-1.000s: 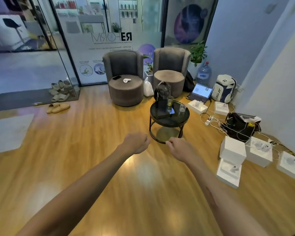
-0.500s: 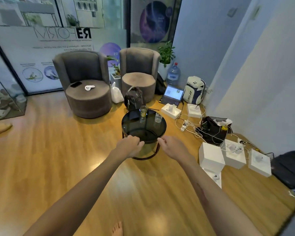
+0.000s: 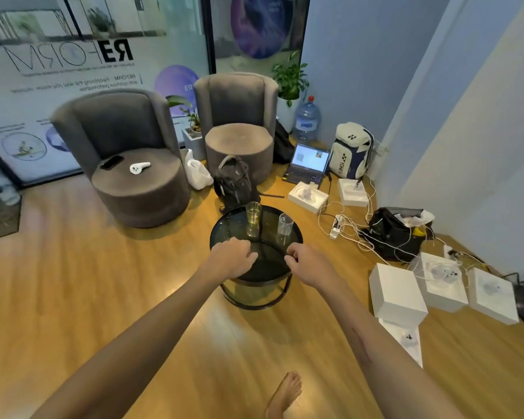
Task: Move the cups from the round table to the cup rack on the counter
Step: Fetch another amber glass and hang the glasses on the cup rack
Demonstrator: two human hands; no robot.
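A small round table with a dark glass top stands on the wooden floor ahead of me. Two cups stand on its far half: a yellowish clear cup to the left and a clear cup to the right. My left hand hovers over the table's near left part with its fingers curled and nothing in them. Over the near right edge, my right hand is also loosely curled and holds nothing. Both hands are short of the cups. No cup rack or counter is in sight.
Two grey armchairs stand behind the table, a black backpack leaning just beyond it. White boxes, cables, a power strip, a laptop and bags crowd the floor to the right. My bare foot shows below.
I have walked closer to the round table; it and the cups now appear larger and nearer. Both hands have come over the table's near edge, still holding nothing.
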